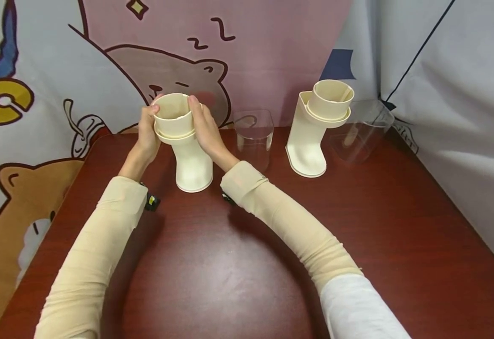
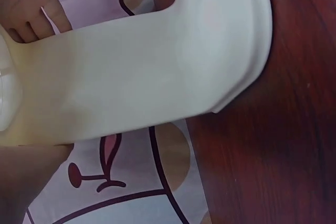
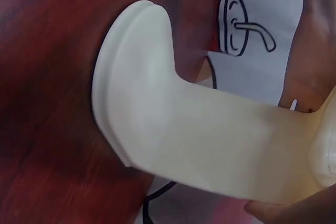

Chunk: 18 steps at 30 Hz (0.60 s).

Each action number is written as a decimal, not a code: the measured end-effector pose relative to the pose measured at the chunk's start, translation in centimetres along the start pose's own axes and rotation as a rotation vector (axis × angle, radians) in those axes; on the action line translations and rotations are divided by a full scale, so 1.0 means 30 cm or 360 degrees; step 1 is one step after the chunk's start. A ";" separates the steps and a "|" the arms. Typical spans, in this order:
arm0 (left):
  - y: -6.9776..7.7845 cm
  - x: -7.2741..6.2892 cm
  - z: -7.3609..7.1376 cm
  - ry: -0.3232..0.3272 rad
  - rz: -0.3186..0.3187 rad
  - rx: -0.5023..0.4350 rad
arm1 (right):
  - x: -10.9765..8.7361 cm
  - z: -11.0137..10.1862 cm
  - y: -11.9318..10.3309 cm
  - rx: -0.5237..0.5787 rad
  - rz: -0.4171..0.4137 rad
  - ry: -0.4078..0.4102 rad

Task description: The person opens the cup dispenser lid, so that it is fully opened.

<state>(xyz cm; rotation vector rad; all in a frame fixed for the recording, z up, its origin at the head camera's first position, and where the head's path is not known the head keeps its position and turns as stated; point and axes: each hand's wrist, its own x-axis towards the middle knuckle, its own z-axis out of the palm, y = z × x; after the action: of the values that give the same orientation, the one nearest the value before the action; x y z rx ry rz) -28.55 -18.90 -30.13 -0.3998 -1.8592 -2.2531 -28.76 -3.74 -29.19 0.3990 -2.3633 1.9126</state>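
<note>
A cream plastic stand (image 1: 193, 165) with a wide foot and a round cup-like ring (image 1: 174, 126) on top is at the left back of the table. My left hand (image 1: 148, 129) grips the ring's left side, thumb at the rim. My right hand (image 1: 206, 129) holds the right side, thumb up along the ring. Both wrist views show the stand's smooth column (image 2: 115, 77) and its foot (image 3: 136, 77) on the table. In the left wrist view, fingers (image 2: 39, 24) reach behind the column's upper end.
A matching cream stand (image 1: 308, 136) with its own ring stands to the right. A clear plastic container (image 1: 253, 136) is upright between the two stands, and another clear container (image 1: 363, 132) lies tilted at the far right. A cartoon-printed cloth (image 1: 272, 47) hangs behind the dark red table (image 1: 230, 263).
</note>
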 end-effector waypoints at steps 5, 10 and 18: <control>-0.012 0.057 0.011 -0.0047 0.0054 -0.0024 | 0.052 -0.014 0.006 -0.0071 0.0051 0.0032; -0.007 0.089 -0.003 -0.0047 0.0122 -0.0059 | 0.089 0.005 0.007 -0.0079 0.0028 0.0016; 0.000 0.069 -0.029 -0.0002 -0.0048 0.0101 | 0.086 0.003 0.005 -0.0110 0.0094 -0.0021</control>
<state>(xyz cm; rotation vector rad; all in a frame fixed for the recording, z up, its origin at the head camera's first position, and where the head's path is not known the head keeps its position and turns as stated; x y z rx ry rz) -30.57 -19.71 -29.62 -0.3656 -1.9451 -2.2066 -31.25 -4.19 -28.77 0.3413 -2.4682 1.8514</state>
